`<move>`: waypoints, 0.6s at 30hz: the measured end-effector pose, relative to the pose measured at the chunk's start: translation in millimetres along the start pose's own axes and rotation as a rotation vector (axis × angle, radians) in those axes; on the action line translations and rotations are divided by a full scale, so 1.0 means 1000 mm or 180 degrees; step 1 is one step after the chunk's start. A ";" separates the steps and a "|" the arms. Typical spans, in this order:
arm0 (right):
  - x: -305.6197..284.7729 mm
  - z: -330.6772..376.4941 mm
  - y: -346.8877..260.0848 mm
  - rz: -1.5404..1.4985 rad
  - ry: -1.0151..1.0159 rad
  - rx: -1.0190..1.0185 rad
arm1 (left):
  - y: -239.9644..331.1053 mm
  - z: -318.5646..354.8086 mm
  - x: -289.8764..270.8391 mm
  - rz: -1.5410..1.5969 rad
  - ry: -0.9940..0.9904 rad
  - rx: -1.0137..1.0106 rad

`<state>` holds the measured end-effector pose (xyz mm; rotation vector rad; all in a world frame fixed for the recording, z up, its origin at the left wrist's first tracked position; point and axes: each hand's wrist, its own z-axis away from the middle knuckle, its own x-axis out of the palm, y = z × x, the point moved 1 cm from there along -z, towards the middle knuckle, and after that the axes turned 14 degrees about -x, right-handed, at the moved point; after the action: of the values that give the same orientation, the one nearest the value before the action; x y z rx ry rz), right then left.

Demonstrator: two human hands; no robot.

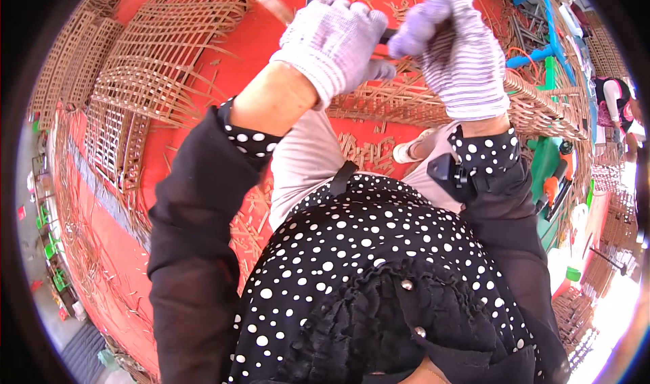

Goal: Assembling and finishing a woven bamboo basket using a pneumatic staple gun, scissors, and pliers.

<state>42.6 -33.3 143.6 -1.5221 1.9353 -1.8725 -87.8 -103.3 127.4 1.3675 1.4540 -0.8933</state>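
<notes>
Above the woven rattan panel (433, 100), both my gloved hands' fingers (352, 18) clench a thin, stiff, light tool (271, 2) by its handle.

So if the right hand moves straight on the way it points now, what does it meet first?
Most likely the left hand: the gloved right hand points towards it, almost touching, with a dark tool between them. Depth is unclear, so this is hedged.

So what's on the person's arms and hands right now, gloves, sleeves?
Both hands wear knitted work gloves, pale white-lilac with fine ribbing: left hand, right hand. The glove cuffs end at the wrists. Both arms are in loose black sleeves, slightly sheer, each finished with a black cuff with white polka dots, matching the dotted black top.
</notes>
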 end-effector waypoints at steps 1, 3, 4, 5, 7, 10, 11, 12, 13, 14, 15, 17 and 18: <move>-0.002 0.001 -0.001 -0.0404 -0.0067 0.0230 | 0.002 0.001 0.006 0.0032 -0.0015 -0.0007; 0.007 -0.002 -0.004 -0.0560 0.0114 0.0447 | 0.000 0.002 0.012 0.0284 0.0241 -0.0283; 0.015 0.004 -0.007 -0.0333 0.0229 0.0374 | -0.002 0.007 0.015 0.0326 0.0140 -0.0297; 0.021 0.009 -0.012 -0.0164 0.0223 0.0346 | -0.003 0.009 0.015 0.0329 0.0324 -0.0165; 0.028 0.019 -0.014 -0.0040 0.0275 0.0270 | -0.006 0.014 0.023 0.0341 0.0823 0.0148; 0.048 0.025 -0.022 0.0344 0.0945 0.0188 | -0.008 0.022 0.027 0.0169 0.1102 0.0212; 0.049 0.027 -0.024 0.0392 0.0986 0.0164 | -0.008 0.023 0.027 0.0228 0.1114 0.0243; 0.048 0.025 -0.026 0.0433 0.0829 0.0126 | -0.007 0.022 0.026 0.0217 0.1109 0.0271; 0.047 0.023 -0.028 0.0466 0.0677 0.0089 | -0.006 0.020 0.024 0.0202 0.1096 0.0304; 0.044 0.020 -0.029 0.0769 0.0698 0.0022 | -0.002 0.015 0.027 0.0269 0.1107 0.0310; 0.038 0.011 -0.027 0.0697 0.0259 0.0013 | -0.004 0.011 0.029 0.0362 0.1215 0.0307; 0.036 0.000 -0.028 0.1045 -0.0163 -0.0272 | -0.009 -0.007 0.037 0.0446 0.1108 0.0239; 0.039 -0.007 -0.023 0.1413 -0.0180 -0.0520 | -0.016 -0.014 0.035 0.0654 0.1259 0.0291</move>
<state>31.3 -48.3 185.9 -1.0419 2.2152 -1.5028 -104.6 -80.9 97.4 1.8012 1.5394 -0.5835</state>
